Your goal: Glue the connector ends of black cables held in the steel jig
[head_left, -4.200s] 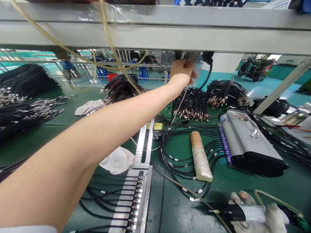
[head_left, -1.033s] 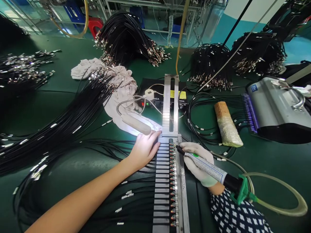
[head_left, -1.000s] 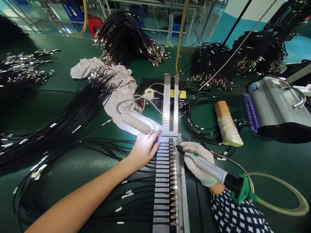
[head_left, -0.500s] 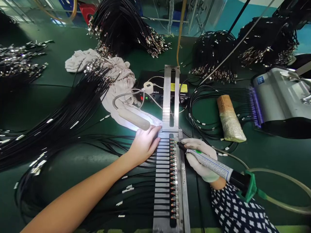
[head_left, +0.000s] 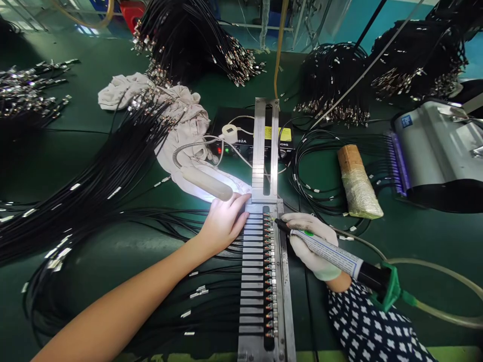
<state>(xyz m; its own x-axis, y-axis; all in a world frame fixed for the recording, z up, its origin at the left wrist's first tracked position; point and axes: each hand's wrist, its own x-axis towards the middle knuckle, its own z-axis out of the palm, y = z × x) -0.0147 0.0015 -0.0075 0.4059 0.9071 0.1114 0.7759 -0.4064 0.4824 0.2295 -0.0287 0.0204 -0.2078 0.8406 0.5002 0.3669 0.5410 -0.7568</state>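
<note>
Barely shifted, our gloved right hand grips the light, stiff dispensing pen mid-barrel; left hand flat on the fixture.

Green bench; teal floor beyond.

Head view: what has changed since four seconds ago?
The left hand came down from the overhead rail onto the metal fixture. The gloved right hand brought the dispenser pen up to the top connectors. The wrapped roll stayed put.
</note>
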